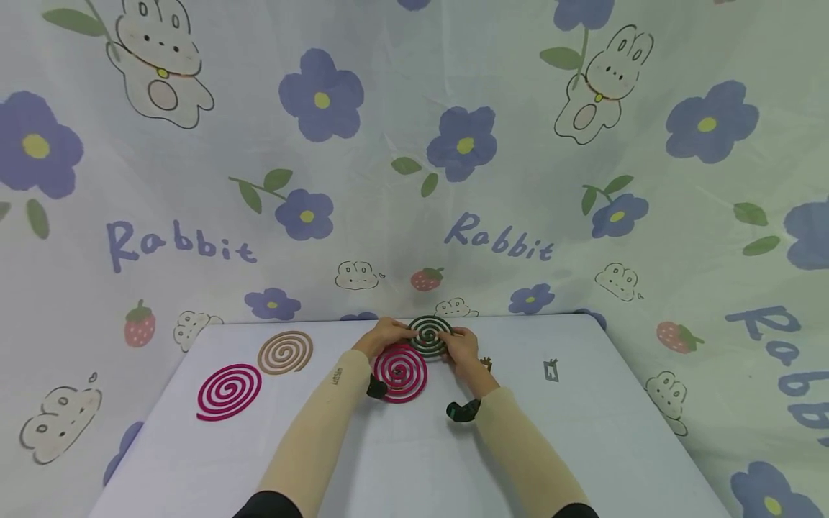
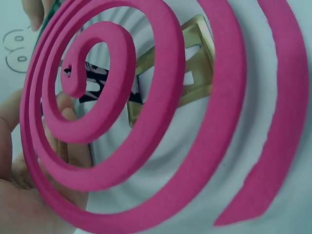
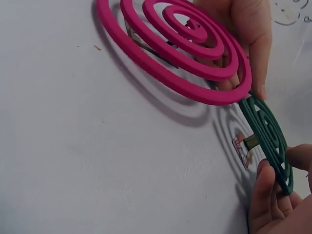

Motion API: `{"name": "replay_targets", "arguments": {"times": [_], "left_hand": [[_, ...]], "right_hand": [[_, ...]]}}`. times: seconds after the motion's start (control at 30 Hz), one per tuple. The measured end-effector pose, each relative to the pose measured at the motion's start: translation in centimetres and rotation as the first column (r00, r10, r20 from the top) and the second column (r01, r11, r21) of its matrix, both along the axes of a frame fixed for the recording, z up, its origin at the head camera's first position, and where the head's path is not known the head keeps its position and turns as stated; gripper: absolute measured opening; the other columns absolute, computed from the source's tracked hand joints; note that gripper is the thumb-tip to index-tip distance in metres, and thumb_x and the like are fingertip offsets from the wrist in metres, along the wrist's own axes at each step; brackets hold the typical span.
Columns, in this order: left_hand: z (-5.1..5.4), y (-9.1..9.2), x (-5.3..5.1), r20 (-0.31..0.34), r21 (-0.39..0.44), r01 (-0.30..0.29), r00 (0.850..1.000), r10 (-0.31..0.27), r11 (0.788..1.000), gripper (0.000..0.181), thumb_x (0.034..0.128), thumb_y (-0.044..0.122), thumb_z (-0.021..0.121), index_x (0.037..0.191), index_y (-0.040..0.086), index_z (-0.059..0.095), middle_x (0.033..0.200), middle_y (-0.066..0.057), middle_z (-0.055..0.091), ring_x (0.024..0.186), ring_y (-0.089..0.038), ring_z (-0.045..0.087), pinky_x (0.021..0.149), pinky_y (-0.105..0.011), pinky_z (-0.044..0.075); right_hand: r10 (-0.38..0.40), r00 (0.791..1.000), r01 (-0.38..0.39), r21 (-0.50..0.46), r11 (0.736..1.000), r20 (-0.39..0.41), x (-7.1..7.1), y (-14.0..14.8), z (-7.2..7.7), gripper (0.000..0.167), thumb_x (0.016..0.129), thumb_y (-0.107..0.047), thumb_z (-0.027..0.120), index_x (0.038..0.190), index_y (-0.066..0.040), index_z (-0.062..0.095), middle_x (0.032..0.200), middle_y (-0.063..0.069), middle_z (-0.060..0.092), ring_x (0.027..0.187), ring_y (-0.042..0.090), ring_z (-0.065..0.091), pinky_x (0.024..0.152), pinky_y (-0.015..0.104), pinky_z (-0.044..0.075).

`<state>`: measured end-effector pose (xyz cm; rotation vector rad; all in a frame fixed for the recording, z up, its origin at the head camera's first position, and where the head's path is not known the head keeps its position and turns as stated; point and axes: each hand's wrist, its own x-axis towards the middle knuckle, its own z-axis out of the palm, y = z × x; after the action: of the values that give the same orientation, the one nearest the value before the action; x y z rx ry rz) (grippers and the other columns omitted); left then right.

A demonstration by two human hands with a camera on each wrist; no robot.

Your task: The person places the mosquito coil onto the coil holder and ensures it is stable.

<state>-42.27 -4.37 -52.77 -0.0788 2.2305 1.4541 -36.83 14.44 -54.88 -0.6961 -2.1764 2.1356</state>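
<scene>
Sleeves (image 1: 324,424) in pale beige stretch over the near part of the white bench (image 1: 414,467). Beyond them on the left, a loose pink coil (image 1: 229,390) lies flat. Near the middle, the mounted pink coil (image 1: 400,372) sits raised off the surface over a gold metal stand (image 2: 202,68), so I would count that one as done. Off to the right, a bare metal stand (image 1: 551,370) carries no coil, and a half-hidden stand (image 1: 486,365) shows behind the right wrist. Slightly farther away at the left, the tan coil (image 1: 285,352) lies flat, not yet raised on anything. Farther out are the hands: the right hand (image 1: 463,348) pinches the green coil (image 1: 430,335) at its right edge, and the left hand (image 1: 383,336) grips its left edge. That coil is just beyond the mounted pink one, above a small patterned piece (image 3: 242,148) (whether the two are joined, I cannot tell). My reading is that this second coil is partway through, leaving the tan and loose pink ones, along with the stands at right. Behind everything rises a flower-and-rabbit cloth (image 1: 376,187).
</scene>
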Motion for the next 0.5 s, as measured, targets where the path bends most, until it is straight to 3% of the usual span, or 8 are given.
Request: {"name": "replay_targets", "arguments": {"times": [0.3, 0.5], "left_hand": [[0.8, -1.1, 1.3, -0.012, 0.091, 0.015, 1.0, -0.014, 0.996, 0.037, 0.091, 0.019, 0.069, 0.118, -0.005, 0.064, 0.104, -0.015, 0.068, 0.096, -0.024, 0.065, 0.086, -0.034, 0.051], [1.0, -2.0, 1.8, -0.034, 0.052, 0.005, 0.999, -0.004, 0.999, 0.034, 0.0926, 0.021, 0.067, 0.117, -0.003, 0.065, 0.105, -0.012, 0.068, 0.098, -0.024, 0.063, 0.089, -0.034, 0.05]], "right_hand": [[-0.003, 1.0, 0.005, 0.145, 0.989, -0.015, 0.8, 0.0, 0.3, 0.045, 0.089, -0.018, 0.07, 0.126, 0.001, 0.052, 0.095, 0.015, 0.063, 0.05, 0.013, 0.053, 0.043, 0.023, 0.046], [-0.001, 0.999, 0.008, 0.189, 0.982, -0.037, 1.5, 0.1, 0.2, 0.041, 0.089, -0.016, 0.069, 0.123, 0.002, 0.054, 0.096, 0.015, 0.065, 0.056, 0.014, 0.057, 0.045, 0.022, 0.046]]}}
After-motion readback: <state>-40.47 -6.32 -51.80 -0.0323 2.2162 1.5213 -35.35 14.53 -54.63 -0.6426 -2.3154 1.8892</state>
